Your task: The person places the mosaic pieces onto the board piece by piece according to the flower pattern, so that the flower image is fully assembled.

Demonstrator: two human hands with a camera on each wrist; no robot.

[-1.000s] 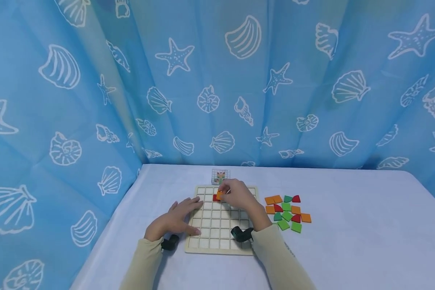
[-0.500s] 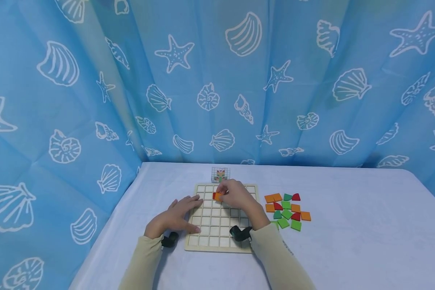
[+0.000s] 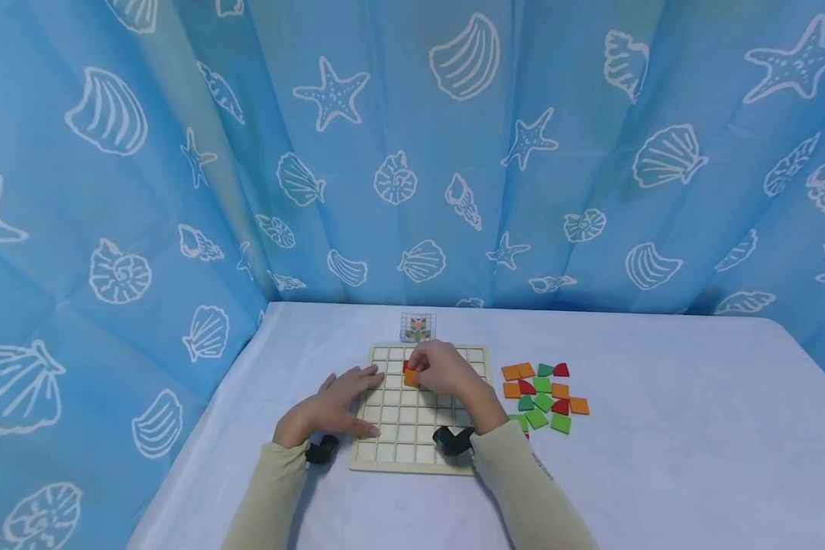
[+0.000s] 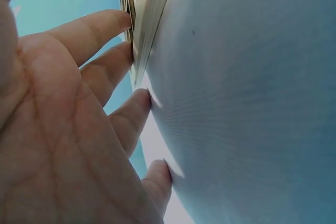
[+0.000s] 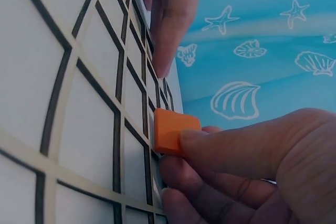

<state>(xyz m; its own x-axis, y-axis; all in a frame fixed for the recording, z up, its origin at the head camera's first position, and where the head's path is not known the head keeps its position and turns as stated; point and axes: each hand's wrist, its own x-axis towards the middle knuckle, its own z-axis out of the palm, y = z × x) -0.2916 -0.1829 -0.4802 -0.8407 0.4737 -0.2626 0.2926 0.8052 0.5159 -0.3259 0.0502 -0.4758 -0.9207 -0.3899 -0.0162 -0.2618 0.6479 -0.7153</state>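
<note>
My right hand [image 3: 447, 373] pinches an orange square tile [image 5: 172, 129] between thumb and fingers, right at the grid board [image 3: 412, 467]. In the head view that tile lies just below a red piece [image 3: 407, 365] in the upper part of the board, which the fingers partly cover. My left hand [image 3: 337, 405] rests at the board's left edge with fingers spread. In the left wrist view two of its fingertips [image 4: 123, 20] touch the board's rim, and the others reach down to the white cloth.
A small printed card with a coloured pattern [image 3: 418, 327] lies behind the board. To the right are scattered orange, red and green tiles [image 3: 542, 385], some rounded on one side. A blue shell-print curtain [image 3: 399, 153] hangs behind the white table [image 3: 694, 428].
My right hand has brought the orange tile slightly toward me, from over the red piece to just below it. My left hand keeps its place on the board's edge.
</note>
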